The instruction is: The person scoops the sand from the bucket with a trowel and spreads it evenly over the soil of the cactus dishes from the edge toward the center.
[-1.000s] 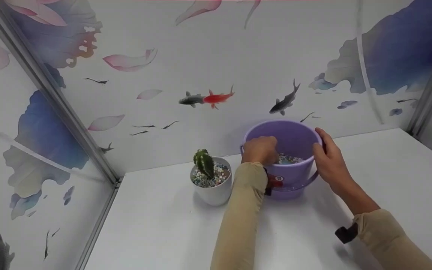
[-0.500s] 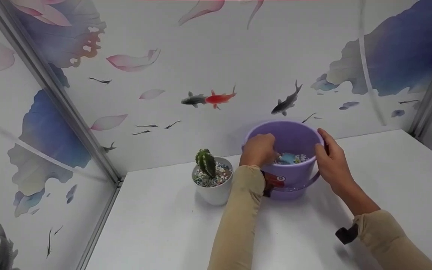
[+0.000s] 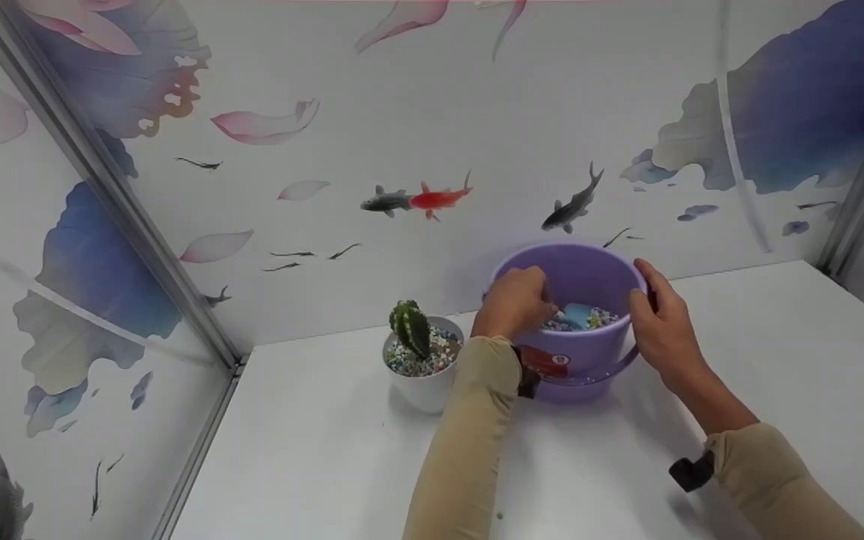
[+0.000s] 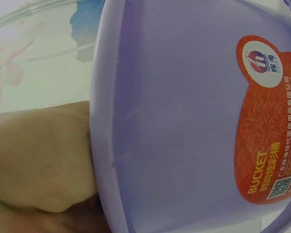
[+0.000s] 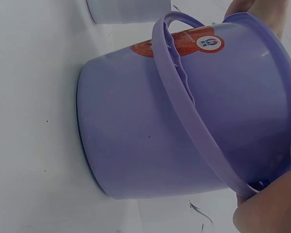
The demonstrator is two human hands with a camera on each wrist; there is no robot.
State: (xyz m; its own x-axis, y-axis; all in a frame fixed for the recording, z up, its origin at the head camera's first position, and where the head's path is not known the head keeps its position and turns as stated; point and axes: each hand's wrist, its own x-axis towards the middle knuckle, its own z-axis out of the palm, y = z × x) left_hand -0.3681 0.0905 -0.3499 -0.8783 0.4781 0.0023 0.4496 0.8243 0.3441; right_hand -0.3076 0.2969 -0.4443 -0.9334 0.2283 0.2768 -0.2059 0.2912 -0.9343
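A purple bucket point(image 3: 595, 354) with coloured pebbles point(image 3: 603, 319) in it stands at the back of the white table. My left hand point(image 3: 516, 300) reaches over the near-left rim, fingers curled on a light blue scoop point(image 3: 574, 315) that lies on the pebbles. My right hand point(image 3: 657, 324) grips the bucket's right rim, thumb on top. The left wrist view is filled by the bucket wall point(image 4: 174, 111) and its red label point(image 4: 266, 121), with my left hand point(image 4: 39, 160) against the rim. In the right wrist view the bucket point(image 5: 174, 126) stands with its handle point(image 5: 184, 97) hanging down.
A white pot point(image 3: 424, 388) holding a green cactus point(image 3: 409, 328) and pebbles stands just left of the bucket, close to my left forearm. Painted wall panels close in the back and left. The white table point(image 3: 312, 457) stretches toward me and to the right.
The light blue scoop, unseen a second ago, now shows on the pebbles at my left fingers. My left hand has shifted slightly. The right hand stays on the rim.
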